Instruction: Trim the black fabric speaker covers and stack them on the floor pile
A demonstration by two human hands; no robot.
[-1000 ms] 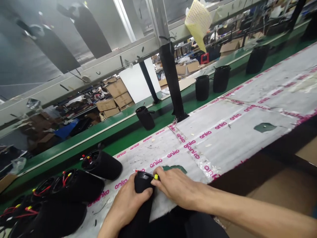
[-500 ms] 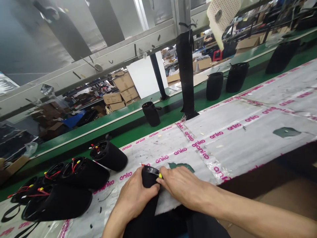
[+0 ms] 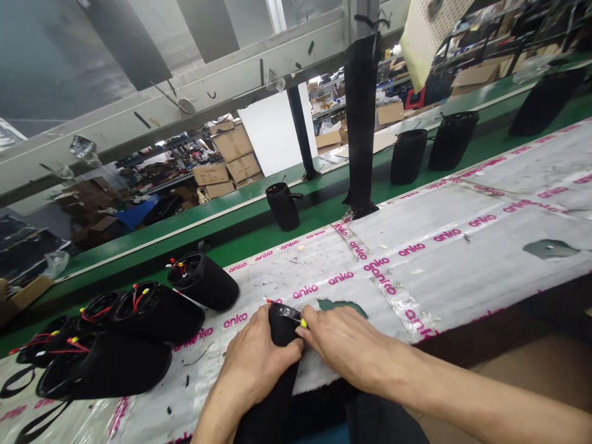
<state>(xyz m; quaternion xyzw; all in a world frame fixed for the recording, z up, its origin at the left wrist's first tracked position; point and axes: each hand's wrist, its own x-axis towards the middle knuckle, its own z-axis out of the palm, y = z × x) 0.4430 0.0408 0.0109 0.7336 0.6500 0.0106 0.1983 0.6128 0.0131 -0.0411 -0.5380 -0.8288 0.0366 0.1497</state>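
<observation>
My left hand point(image 3: 256, 357) is wrapped round a black fabric-covered cylinder point(image 3: 283, 327) at the table's near edge, its open rim tilted upward. A red wire tip shows at the rim's left side. At the right side of the rim, my right hand point(image 3: 345, 342) pinches a small yellow-ended piece point(image 3: 303, 322), with a thin dark part reaching to the rim. The inside of the cylinder is mostly hidden. To the left stand several similar black cylinders point(image 3: 160, 314) with red wires and yellow connectors sticking out.
White sheeting with pink lettering point(image 3: 402, 271) covers the table. Behind it, a green conveyor point(image 3: 231, 228) carries more black cylinders point(image 3: 283, 209). A black-wrapped post point(image 3: 361, 123) rises at the table's back edge, and a metal beam point(image 3: 139, 129) crosses above.
The view has shifted slightly. Both hands keep nearly the same hold on the cylinder and the yellow-ended piece.
</observation>
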